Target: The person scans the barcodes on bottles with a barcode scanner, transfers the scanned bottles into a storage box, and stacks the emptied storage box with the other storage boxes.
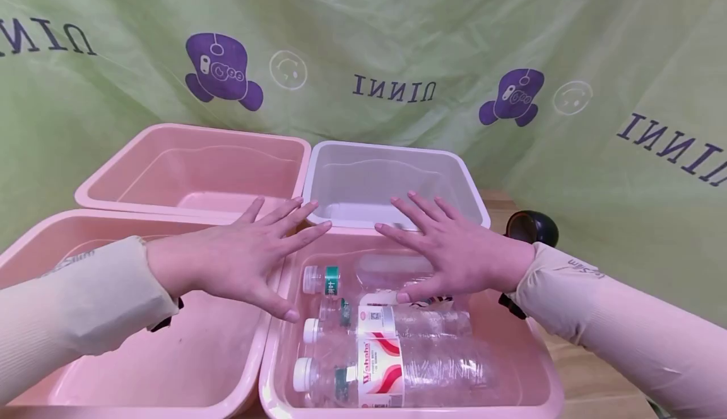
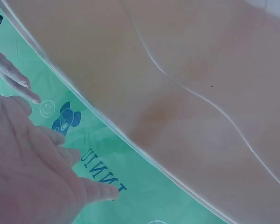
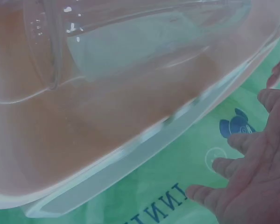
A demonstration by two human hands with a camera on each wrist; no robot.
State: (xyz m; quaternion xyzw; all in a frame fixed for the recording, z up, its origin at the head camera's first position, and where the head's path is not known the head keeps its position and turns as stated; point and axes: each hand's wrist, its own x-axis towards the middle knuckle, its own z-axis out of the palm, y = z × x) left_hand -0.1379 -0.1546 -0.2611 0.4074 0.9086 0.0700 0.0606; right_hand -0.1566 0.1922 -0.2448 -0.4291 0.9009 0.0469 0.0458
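Both hands hover palm down with fingers spread, holding nothing. In the head view the left hand (image 1: 238,255) is over the wall between the two front pink bins, its thumb toward the bottles. My right hand (image 1: 449,248) is above the front right pink bin (image 1: 539,368) and partly covers the bottles at its back. Several clear plastic bottles lie on their sides in that bin, caps to the left. The nearest bottle (image 1: 437,362) has a white cap and a red and white label; one behind shows a green band (image 1: 332,280) at its neck.
Left of the bottles stands another pink bin (image 1: 170,356). Behind are a third pink bin (image 1: 193,201) and a white bin (image 1: 397,217). A black round object (image 1: 531,226) sits right of the bins on the wooden surface (image 1: 591,368). A green printed cloth (image 1: 363,40) hangs behind.
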